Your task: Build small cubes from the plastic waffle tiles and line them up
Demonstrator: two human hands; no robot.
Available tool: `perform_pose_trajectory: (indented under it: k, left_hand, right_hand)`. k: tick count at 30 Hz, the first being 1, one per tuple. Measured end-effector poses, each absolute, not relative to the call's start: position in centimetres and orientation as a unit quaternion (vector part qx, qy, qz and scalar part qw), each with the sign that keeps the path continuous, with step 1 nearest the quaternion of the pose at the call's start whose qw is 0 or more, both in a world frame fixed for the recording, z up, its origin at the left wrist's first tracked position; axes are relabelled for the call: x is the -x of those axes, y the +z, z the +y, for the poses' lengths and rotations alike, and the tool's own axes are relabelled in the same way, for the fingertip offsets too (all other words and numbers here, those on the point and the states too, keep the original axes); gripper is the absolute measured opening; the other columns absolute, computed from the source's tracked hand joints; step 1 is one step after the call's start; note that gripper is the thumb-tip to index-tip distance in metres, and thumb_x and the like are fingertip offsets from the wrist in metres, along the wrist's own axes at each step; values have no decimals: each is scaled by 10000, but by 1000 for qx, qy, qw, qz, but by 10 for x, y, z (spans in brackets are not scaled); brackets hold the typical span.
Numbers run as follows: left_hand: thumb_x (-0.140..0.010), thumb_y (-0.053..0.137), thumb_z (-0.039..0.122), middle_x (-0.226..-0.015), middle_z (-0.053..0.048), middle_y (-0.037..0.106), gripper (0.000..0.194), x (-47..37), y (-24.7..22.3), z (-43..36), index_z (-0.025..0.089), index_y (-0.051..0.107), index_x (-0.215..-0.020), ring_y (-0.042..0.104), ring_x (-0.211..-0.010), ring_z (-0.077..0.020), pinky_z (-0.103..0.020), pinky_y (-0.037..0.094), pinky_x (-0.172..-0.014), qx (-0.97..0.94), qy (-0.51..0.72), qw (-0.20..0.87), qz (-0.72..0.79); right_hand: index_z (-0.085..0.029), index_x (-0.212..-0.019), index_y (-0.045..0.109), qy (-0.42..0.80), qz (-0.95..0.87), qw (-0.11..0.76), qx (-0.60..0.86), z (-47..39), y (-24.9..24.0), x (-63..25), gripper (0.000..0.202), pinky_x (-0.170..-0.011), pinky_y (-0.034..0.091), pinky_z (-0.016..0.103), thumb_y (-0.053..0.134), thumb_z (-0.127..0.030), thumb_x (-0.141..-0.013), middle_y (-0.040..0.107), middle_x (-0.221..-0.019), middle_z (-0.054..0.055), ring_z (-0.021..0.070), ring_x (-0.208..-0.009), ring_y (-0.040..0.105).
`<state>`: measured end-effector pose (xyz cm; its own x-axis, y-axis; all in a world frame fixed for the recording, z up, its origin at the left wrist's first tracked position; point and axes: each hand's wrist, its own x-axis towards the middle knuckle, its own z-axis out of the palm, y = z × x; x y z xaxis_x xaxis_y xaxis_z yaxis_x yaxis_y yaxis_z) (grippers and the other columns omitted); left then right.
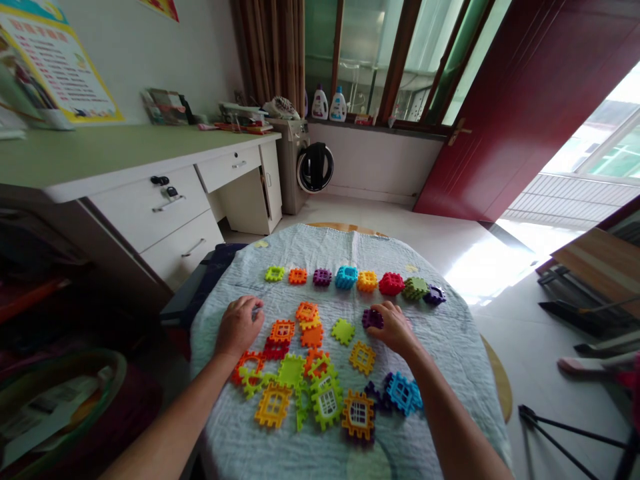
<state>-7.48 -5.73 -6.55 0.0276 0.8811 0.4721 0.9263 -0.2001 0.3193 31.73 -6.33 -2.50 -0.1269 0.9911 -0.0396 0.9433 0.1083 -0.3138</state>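
Observation:
My left hand [240, 328] rests at the left of the cloth with its fingers curled. Something small and dark shows at its fingertips, too hidden to name. With the fingers of my right hand [393, 327] I grip a purple building tile [372, 319] with notched edges. A lime green tile [343, 331] lies to its left, and a yellow window tile [363, 358] lies just below. Loose orange, red, green and yellow tiles, among them a lime green tile [291, 371], are heaped between my arms. A blue window tile [403, 393] lies beside my right forearm.
Across the far side of the round cloth-covered table [320, 250] runs a row of tiles sorted by colour, including a blue stack [346, 277] and a red stack [391, 284]. A desk [125, 150] stands left, a basket [117, 373] lower left, a tripod [555, 427] right.

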Motion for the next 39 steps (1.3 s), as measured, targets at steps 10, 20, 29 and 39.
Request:
perform_pose_trajectory:
  k: [10,20,29,39]
  left_hand:
    - [-803,501,206,-971,-86,658,121,73,-65,-58,194,600,-871,596,-960,-259,-400,468,-920,709,-304,29,-636]
    - [-803,505,200,-985,-83,654,132,72,-63,-59,193,609,-883,587,-978,-260,-402,467,-925,700,-305,13,-646]
    - [-805,505,189,-989,-81,652,140,68,-58,-63,197,612,-896,577,-981,-254,-402,464,-927,686,-310,-10,-658]
    - [-807,516,184,-1000,-80,653,136,67,-57,-64,202,615,-898,581,-994,-253,-399,468,-921,679,-313,-15,-664]
  right_hand:
    - [-171,-1074,643,131,-740,24,659,-59,-11,-308,415,-762,337,314,681,-284,-677,580,-1064,106,259,-991,499]
    - [-199,-1103,603,100,-815,96,563,-28,30,-247,462,-853,323,336,685,-287,-657,563,-1083,79,244,-1011,448]
    - [-191,-1130,615,39,-826,-4,562,47,40,-185,472,-872,321,381,655,-358,-690,572,-1146,117,290,-1073,448]
    - [-177,-1074,636,46,-827,-72,555,74,24,-176,465,-877,328,403,693,-338,-642,608,-1161,141,329,-1098,465]
